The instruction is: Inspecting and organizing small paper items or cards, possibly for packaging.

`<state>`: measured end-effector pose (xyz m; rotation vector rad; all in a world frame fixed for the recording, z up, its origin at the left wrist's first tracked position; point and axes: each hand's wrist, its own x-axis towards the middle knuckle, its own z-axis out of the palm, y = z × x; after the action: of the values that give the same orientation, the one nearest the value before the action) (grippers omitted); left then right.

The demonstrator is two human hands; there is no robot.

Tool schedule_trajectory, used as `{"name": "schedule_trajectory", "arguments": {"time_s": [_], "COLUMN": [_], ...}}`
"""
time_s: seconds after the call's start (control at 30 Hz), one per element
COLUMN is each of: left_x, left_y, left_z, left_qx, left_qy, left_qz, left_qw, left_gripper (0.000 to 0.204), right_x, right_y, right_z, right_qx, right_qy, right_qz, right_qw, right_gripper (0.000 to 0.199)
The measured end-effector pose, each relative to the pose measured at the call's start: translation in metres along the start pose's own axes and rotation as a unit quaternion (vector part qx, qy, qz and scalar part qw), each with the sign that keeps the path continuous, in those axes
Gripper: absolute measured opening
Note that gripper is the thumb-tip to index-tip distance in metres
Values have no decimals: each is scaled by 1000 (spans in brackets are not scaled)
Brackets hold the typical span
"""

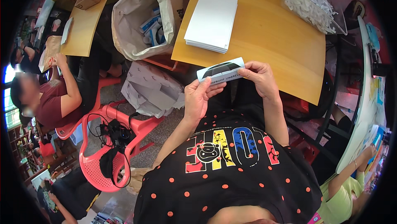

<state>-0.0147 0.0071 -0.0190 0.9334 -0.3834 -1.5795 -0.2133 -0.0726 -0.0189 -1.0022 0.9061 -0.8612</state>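
Note:
Both my hands hold a small light-blue printed paper sleeve (221, 72) in front of my body, just off the near edge of the table. A dark umbrella canopy is pictured on it. My left hand (197, 96) pinches its left end, thumb on the front and fingers below. At the other end, my right hand (261, 77) grips it between thumb and fingers. The sleeve looks curved, and I cannot tell whether anything is inside. Beyond it, a neat stack of white sheets (212, 20) lies on the yellow wooden table (273, 42).
Left of the table stands a large paper sack (120, 25) holding several blue-and-white pieces. A clear bin of white strips (308, 3) sits at the far right. A pink chair (89, 166) bears black cables. Other people work at left and lower right.

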Motion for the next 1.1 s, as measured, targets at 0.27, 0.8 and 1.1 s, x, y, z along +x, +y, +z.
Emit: {"name": "schedule_trajectory", "arguments": {"time_s": [0.27, 0.8, 1.1], "left_x": [0, 0, 1], "left_y": [-2, 1, 3], "left_z": [2, 5, 9], "left_qx": [77, 69, 122], "left_qy": [18, -5, -6], "left_qz": [44, 49, 61], "left_qw": [996, 996, 991], "left_gripper": [25, 25, 20], "right_x": [-8, -8, -5], "right_y": [-20, -4, 1], "right_z": [16, 17, 14], "right_qx": [4, 73, 80], "right_qy": [-20, -26, -13], "right_qz": [72, 94, 78], "right_qw": [997, 993, 994], "right_gripper": [20, 18, 16]}}
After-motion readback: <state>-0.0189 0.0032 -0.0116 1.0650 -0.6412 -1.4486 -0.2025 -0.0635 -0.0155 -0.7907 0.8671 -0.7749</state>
